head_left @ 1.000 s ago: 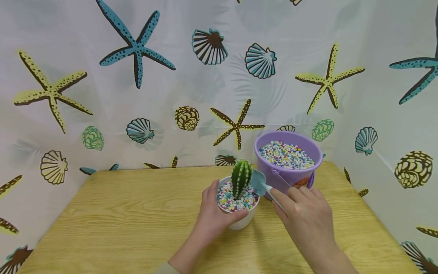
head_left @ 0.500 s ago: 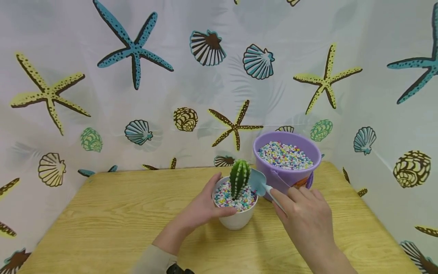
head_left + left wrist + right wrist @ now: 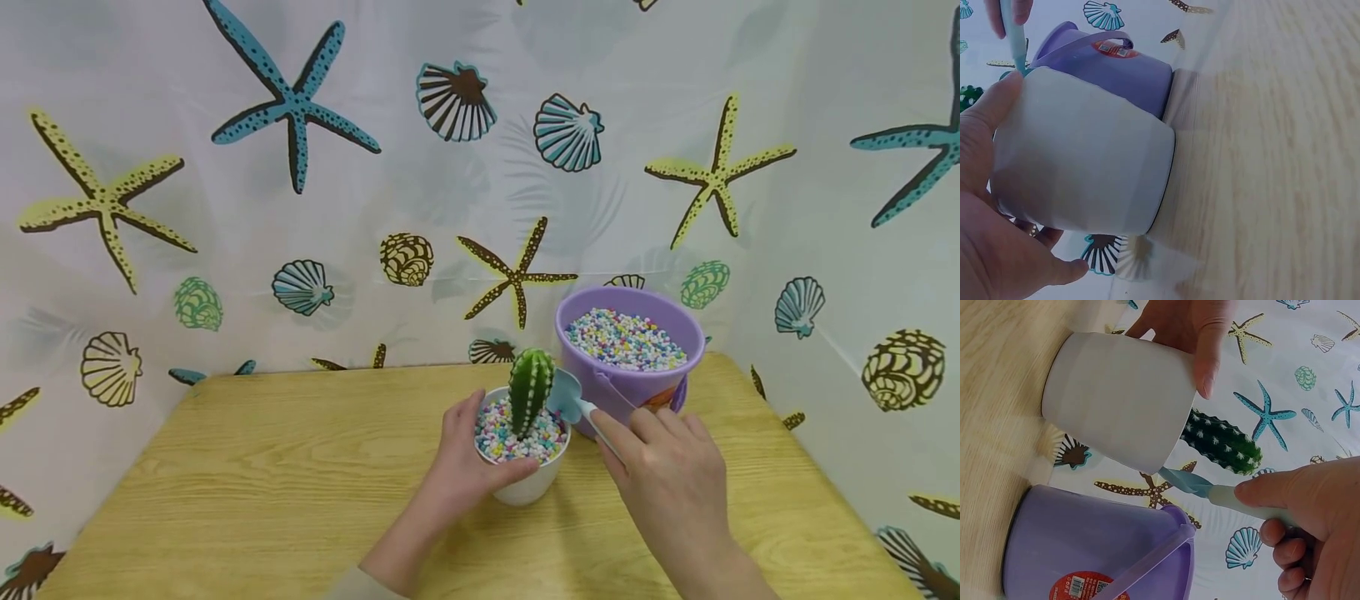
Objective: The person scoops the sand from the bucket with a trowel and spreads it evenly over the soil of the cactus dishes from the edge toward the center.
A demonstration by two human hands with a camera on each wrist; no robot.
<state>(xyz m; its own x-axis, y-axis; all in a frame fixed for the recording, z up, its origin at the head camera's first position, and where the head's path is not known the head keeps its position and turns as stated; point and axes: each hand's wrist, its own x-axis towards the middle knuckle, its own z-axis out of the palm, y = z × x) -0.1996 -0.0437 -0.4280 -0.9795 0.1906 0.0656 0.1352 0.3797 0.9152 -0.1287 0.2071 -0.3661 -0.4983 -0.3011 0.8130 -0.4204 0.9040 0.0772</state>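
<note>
A green cactus [image 3: 530, 396] stands in a white flowerpot [image 3: 525, 489] filled with small multicoloured beads [image 3: 504, 443]. My left hand [image 3: 467, 467] grips the pot from the left, its thumb along the near rim and fingers round the far left side. In the left wrist view the pot's pale wall [image 3: 1082, 153] fills the middle. My right hand [image 3: 675, 467] holds the handle of a light blue toy shovel [image 3: 566, 396], forefinger stretched along it. The shovel's blade [image 3: 1186, 481] sits at the pot's right rim, beside the cactus; its tip is hidden inside the rim.
A purple bucket [image 3: 600, 387] of the same beads stands just behind and right of the pot, with its handle hanging down in front. The wooden table [image 3: 300, 467] meets a white curtain [image 3: 360, 183] printed with starfish and shells at the back and sides.
The left hand drew back leftward with the pot, then came right again, its thumb now further along the rim. The cactus leans slightly more to the right. The right hand and shovel barely moved.
</note>
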